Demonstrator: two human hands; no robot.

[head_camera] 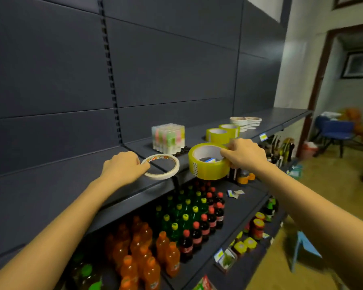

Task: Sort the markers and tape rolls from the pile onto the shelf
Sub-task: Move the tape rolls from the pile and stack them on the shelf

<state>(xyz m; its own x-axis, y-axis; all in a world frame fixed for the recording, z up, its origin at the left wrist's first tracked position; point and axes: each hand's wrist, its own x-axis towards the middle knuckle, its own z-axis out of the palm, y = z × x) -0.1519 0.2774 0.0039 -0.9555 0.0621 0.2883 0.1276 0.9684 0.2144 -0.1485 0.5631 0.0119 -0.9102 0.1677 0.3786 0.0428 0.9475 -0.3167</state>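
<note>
Left hand [122, 166]: is gripping the white tape roll [166, 175] at its left rim, fingers curling over the ring.
White tape roll: is lying nearly flat over the front lip of the top shelf [270, 120]; whether it is resting on the lip cannot be told.
Right hand [243, 155]: is pinching the yellow tape roll [210, 171], with one digit hooking into the core and the others wrapping its outer wall.
Yellow tape roll: is hanging tilted in front of the shelf lip, just right of the white roll and apart from it.
Marker pack [168, 136]: is standing on the top shelf near the back panel; its clear wrap is holding upright pastel markers in tight rows of pink, green and yellow.
Shelved yellow rolls [222, 133]: two are sitting flat and touching, behind the right hand.
White roll stacks [245, 122]: two low stacks are sitting side by side further along the shelf.
Lower shelf [239, 208]: is holding orange bottles [143, 254], green bottles [184, 210] and dark red-capped bottles [205, 222] in rows.
Bottom shelf: is carrying yellow-lidded jars [258, 225].
Writing: orange-red print is showing inside the white roll's core, and a blue-yellow price tag [263, 136] is hanging on the shelf edge. Both, like the bottle labels, are blurring beyond reading.
</note>
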